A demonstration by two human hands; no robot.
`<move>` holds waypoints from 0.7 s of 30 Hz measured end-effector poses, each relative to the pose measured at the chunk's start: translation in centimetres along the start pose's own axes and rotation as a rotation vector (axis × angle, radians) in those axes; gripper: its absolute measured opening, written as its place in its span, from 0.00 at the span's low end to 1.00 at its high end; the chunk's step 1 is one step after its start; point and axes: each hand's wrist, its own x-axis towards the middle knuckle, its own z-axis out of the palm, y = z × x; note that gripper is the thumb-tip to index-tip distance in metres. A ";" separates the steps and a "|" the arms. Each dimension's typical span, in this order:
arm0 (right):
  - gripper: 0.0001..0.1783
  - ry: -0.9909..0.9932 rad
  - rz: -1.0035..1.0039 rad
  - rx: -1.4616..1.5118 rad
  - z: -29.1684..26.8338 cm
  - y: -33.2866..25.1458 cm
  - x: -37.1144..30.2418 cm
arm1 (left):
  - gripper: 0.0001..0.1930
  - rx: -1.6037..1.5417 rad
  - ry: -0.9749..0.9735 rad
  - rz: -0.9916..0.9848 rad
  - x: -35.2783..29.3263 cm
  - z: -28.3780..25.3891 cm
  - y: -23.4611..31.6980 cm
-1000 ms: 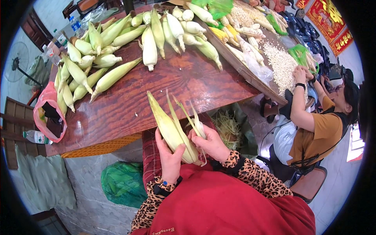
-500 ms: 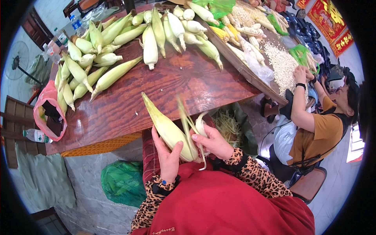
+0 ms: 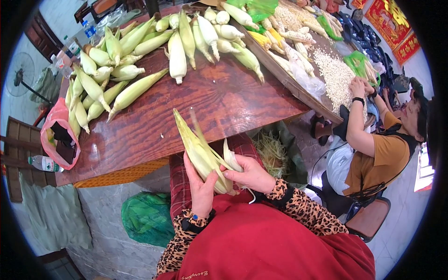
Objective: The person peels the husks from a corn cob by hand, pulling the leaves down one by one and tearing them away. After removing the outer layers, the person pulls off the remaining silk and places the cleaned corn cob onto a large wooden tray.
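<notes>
A pink bag at a wooden table, piled corn alongside, left hand clasping a pale-green ear by the table's near edge, right hand gripping pale husk beside it, white kernels before a seated co-worker.

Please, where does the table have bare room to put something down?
The middle of the table is nearly bare, with the corn pile beyond, the tray at right and the held ear nearest the person. Another patch lies between the pink bag and that ear. Crowded: the table's far side and the tray.
</notes>
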 end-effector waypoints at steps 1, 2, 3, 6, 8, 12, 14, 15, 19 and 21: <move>0.15 0.010 -0.097 0.013 0.1 0.1 0.0 | 0.41 -0.014 -0.018 -0.010 0.0 -0.1 0.0; 0.15 0.012 -0.097 0.013 0.0 0.1 -0.1 | 0.41 -0.028 -0.037 -0.020 0.0 -0.1 -0.1; 0.15 0.000 -0.048 0.004 -0.1 0.0 -0.1 | 0.41 -0.027 -0.036 -0.020 0.0 -0.1 -0.2; 0.16 -0.016 0.034 -0.006 -0.2 -0.5 -0.5 | 0.41 -0.056 -0.047 -0.027 -0.2 -0.1 -0.4; 0.16 -0.021 0.066 -0.008 -0.3 -0.4 -0.7 | 0.41 -0.055 -0.044 -0.024 -0.2 -0.1 -0.4; 0.19 -0.055 -0.131 -0.110 -0.4 0.5 -0.5 | 0.41 -0.045 -0.039 -0.020 -0.2 -0.3 -0.9; 0.19 -0.070 -0.249 -0.137 -0.3 0.4 -0.6 | 0.40 -0.039 -0.041 -0.004 -0.2 -0.4 -1.1; 0.19 -0.064 -0.169 -0.107 -0.3 0.0 -0.7 | 0.40 -0.039 -0.041 -0.004 -0.2 -0.3 -1.0; 0.17 0.026 -0.229 -0.167 -0.3 0.5 -0.6 | 0.41 -0.097 -0.010 -0.042 0.0 -0.1 -0.8; 0.17 0.041 -0.190 -0.152 -0.3 0.6 -0.9 | 0.42 -0.122 0.005 -0.053 0.1 0.1 -0.4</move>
